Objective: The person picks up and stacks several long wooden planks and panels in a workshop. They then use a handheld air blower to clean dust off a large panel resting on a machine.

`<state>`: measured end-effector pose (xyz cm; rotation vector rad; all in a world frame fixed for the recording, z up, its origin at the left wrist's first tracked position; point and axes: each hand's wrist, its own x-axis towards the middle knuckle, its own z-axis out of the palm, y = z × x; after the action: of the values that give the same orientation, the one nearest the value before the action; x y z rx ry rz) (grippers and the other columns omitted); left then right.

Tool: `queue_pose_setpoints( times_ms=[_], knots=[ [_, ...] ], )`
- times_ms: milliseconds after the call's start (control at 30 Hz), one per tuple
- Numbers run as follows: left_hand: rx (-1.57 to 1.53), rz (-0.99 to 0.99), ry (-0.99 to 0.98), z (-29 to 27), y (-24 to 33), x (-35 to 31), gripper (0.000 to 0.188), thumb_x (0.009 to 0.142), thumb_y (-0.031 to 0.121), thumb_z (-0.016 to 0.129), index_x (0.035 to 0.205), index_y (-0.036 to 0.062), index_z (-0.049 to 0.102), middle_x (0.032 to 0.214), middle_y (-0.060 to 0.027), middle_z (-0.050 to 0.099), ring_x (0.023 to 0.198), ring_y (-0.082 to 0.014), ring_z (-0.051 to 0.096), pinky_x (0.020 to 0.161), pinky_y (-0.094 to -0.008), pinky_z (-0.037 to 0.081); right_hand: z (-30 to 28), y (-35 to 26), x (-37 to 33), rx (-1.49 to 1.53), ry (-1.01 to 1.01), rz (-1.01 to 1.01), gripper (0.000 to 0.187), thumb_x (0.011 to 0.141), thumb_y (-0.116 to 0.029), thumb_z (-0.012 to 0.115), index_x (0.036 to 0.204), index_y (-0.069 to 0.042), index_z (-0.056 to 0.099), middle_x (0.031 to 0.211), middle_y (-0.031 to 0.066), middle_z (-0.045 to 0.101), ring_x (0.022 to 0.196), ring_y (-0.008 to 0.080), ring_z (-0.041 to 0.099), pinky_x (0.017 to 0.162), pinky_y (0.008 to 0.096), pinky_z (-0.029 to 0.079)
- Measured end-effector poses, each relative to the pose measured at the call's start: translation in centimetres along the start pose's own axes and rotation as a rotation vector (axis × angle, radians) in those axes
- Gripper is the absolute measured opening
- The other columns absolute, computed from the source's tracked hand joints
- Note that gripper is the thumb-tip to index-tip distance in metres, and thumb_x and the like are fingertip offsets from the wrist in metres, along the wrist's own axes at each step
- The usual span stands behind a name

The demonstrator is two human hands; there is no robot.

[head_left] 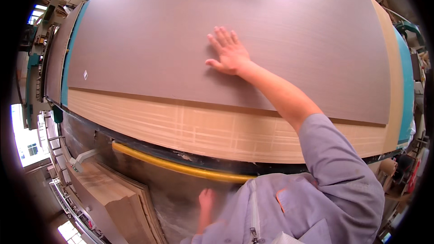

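A wide grey-brown panel [153, 49] with a smooth face lies flat in front of me. My right hand [229, 55] rests on the middle of it, palm down, fingers spread and holding nothing. Under the panel is a light tan board [194, 126], whose near strip and right edge show. A small white diamond-shaped label [85, 75] sits near the panel's left end. Low by my body hangs my left hand [206, 197], slightly blurred, its fingers curled in and no object visible in them. It touches neither the panel nor the board.
A yellow rail [181, 165] runs along the near side of the table, below its dark edge. Several brown boards [113, 194] lean in a stack on the floor at the lower left. Blue-green surface [405, 90] shows beyond the right end of the boards, with machinery at both sides.
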<state>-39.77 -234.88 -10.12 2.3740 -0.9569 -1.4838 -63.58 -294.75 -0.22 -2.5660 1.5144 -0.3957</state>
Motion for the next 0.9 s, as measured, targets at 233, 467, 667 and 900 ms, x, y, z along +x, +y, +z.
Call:
queue_pose_setpoints(
  times_ms=[233,467,667,900],
  knots=[
    [-0.197,-0.086,0.149,-1.7,10.9,-1.1,0.021,0.083,0.020,0.055,0.080,-0.0004,0.061,0.069,-0.0059,0.059,0.062,-0.0137,0.053,0.058,-0.0290,0.044,-2.2,-3.0,-8.6,0.168,-0.170,-0.265,0.080,0.085,-0.058,0.038,0.143,-0.005,0.022,0.149,0.0170,0.018,0.140,0.0305,0.012,0.114,0.0426,0.009],
    [0.256,0.044,0.086,1.1,2.4,-0.5,0.030,0.081,0.027,0.054,0.091,0.0012,0.065,0.091,-0.0188,0.065,0.084,-0.0309,0.062,0.073,-0.0411,0.048,-9.3,9.9,-25.7,0.144,0.032,0.243,0.058,0.083,-0.026,0.053,0.137,-0.009,0.038,0.144,0.0158,0.031,0.135,0.0338,0.024,0.110,0.0445,0.020],
    [0.242,0.115,0.020,3.7,-2.7,1.9,0.030,0.079,0.028,0.055,0.092,0.0033,0.066,0.094,-0.0174,0.065,0.086,-0.0291,0.063,0.077,-0.0393,0.049,-12.4,32.0,-51.7,-0.231,0.191,0.918,0.057,0.088,-0.031,0.055,0.136,-0.006,0.038,0.142,0.0192,0.033,0.132,0.0340,0.031,0.108,0.0427,0.025],
    [0.325,0.195,0.094,8.9,3.9,-3.0,0.032,0.079,0.030,0.055,0.090,0.0015,0.065,0.085,-0.0159,0.066,0.080,-0.0274,0.063,0.073,-0.0373,0.048,-18.0,46.2,-71.9,0.027,0.221,1.419,0.063,0.083,-0.036,0.059,0.134,-0.002,0.041,0.136,0.0214,0.041,0.127,0.0346,0.037,0.106,0.0401,0.029]
  ],
)
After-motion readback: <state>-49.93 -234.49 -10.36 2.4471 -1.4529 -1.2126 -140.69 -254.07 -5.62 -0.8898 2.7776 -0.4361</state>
